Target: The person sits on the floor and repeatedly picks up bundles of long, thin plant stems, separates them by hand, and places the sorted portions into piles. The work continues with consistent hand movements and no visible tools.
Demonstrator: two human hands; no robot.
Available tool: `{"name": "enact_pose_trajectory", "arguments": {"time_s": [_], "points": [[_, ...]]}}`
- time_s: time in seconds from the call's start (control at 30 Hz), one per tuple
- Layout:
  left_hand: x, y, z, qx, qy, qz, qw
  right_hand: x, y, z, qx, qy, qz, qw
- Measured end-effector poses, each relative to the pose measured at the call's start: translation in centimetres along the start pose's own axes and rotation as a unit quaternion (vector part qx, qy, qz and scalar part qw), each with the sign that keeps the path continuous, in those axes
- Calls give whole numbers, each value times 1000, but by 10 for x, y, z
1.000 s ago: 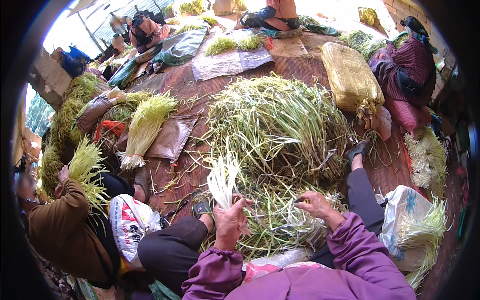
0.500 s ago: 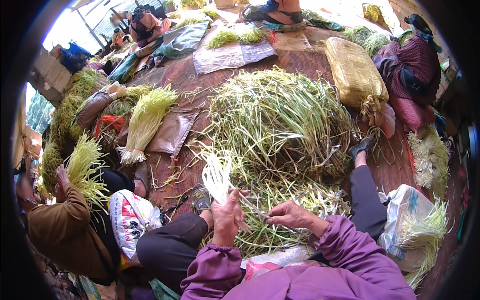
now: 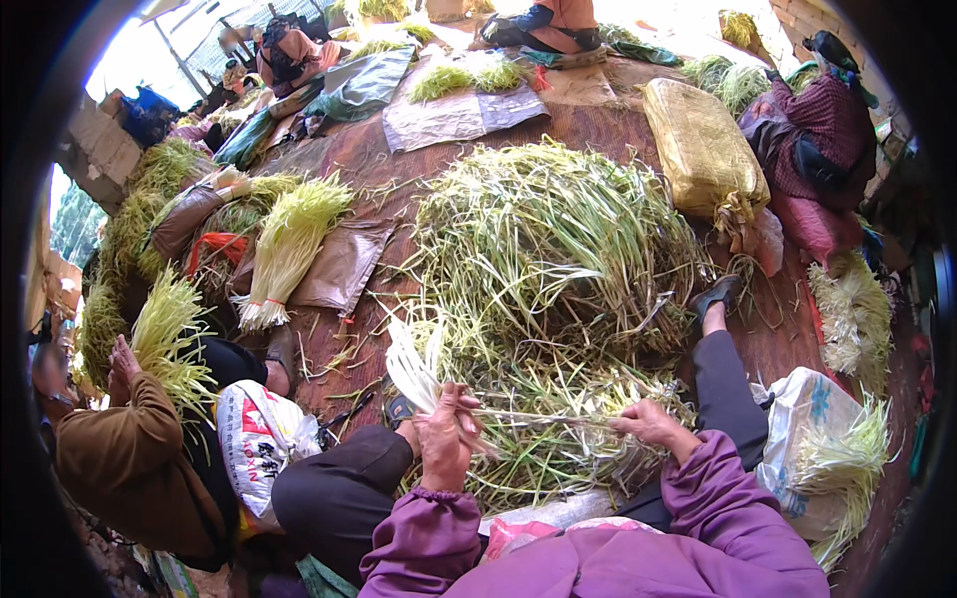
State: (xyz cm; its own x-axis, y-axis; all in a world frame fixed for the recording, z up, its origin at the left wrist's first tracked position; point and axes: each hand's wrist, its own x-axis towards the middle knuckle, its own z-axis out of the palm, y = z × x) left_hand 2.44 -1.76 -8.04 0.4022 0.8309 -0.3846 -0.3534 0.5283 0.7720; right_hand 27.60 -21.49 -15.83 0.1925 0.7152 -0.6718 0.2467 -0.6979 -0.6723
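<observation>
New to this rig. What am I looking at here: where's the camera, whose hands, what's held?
No machine here: a person wears a fisheye camera on the head, looking down, so edges bend. The purple sleeves at the bottom are that person's own arms. The left hand grips a bunch of white-stemmed stalks fanning upward. The right hand pinches one long stalk that runs across to the left hand. Ahead lies a big pile of green stalks on a brown mat. A neat tied bundle lies to the left, a yellow sack to the right. Other people sit around, one in a brown sleeve at left.
</observation>
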Motion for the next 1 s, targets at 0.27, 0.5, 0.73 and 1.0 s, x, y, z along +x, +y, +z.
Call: {"name": "enact_pose_trajectory", "arguments": {"time_s": [0.27, 0.5, 0.73, 1.0], "points": [[1, -2, 3, 17, -5, -13, 1000, 2, -81, 3, -46, 76, -263, 961], [-3, -2, 9, -82, -5, -26, 996, 7, -95, 72, 65, -163, -159, 972], [3, -6, 3, -106, -22, -45, 993, -9, -92, 84, 188, -219, -166, 943], [-1, 0, 10, -122, -58, -64, 989, 7, -85, 80, -48, -39, -298, 952]]}}
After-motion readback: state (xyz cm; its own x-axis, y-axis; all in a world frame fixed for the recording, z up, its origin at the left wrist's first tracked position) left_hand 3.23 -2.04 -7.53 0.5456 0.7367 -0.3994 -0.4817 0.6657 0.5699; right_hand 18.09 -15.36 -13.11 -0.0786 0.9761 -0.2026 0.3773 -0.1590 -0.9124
